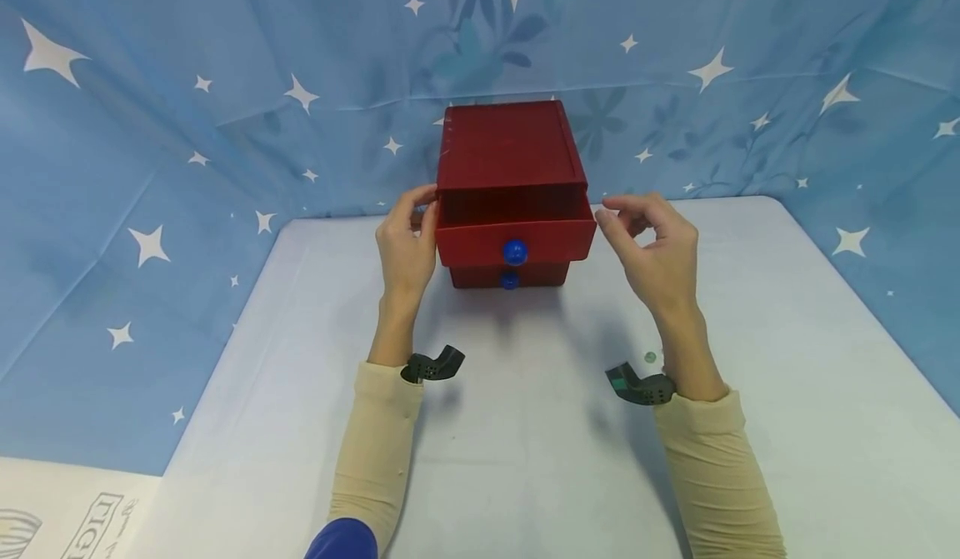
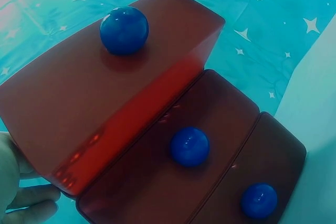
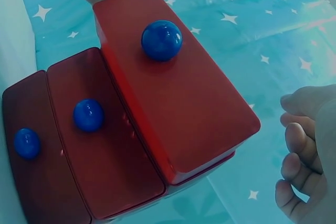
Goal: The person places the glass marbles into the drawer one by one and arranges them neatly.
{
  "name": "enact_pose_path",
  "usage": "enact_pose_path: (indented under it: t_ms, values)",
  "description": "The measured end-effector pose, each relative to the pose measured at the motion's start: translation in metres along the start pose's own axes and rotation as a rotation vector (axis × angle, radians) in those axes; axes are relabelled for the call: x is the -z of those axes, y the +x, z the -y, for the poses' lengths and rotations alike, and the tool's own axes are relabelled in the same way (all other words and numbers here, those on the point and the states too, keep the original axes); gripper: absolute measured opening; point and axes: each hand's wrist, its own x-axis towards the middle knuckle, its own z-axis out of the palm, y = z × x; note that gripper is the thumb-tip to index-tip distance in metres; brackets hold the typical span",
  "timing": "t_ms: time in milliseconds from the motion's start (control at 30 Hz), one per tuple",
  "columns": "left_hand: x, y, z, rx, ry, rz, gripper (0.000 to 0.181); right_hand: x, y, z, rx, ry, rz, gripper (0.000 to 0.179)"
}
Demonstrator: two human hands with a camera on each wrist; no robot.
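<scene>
A small dark red chest of drawers (image 1: pixel 513 147) stands at the table's far side. Its top drawer (image 1: pixel 472 245) is pulled out toward me, with a blue round knob (image 1: pixel 515 252) on its front. The part of its inside that shows holds nothing. My left hand (image 1: pixel 406 247) touches the left side of this drawer, thumb and fingertips at its edge. To the right, my right hand (image 1: pixel 663 251) is held beside the drawer's front corner, apart from it, fingers loosely bent and holding nothing. The middle drawer (image 2: pixel 152 174) and bottom drawer (image 2: pixel 281 153) are closed.
A white table (image 1: pixel 517 459) lies under the chest. Blue cloth with white stars (image 1: pixel 360 67) hangs behind it and at both sides. One small greenish round spot (image 1: pixel 650 357) shows near the right wrist. Printed paper or cloth (image 1: pixel 67 509) is at the lower left.
</scene>
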Motion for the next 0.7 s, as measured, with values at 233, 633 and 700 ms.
enact_pose_path:
  t_ms: [233, 633, 700]
  values:
    - [0.0009, -0.0002, -0.0008, -0.007, 0.007, 0.001, 0.024, 0.0037, -0.0013, 0.0036, 0.002, -0.006, 0.009, 0.021]
    - [-0.0002, -0.0001, -0.0008, -0.003, -0.012, -0.007, 0.024, 0.0085, -0.0021, 0.0091, 0.001, -0.025, -0.005, 0.022]
    - [0.0002, -0.0003, -0.0007, -0.003, 0.0, -0.004, 0.024, 0.009, -0.0022, 0.0093, 0.006, -0.026, -0.003, 0.023]
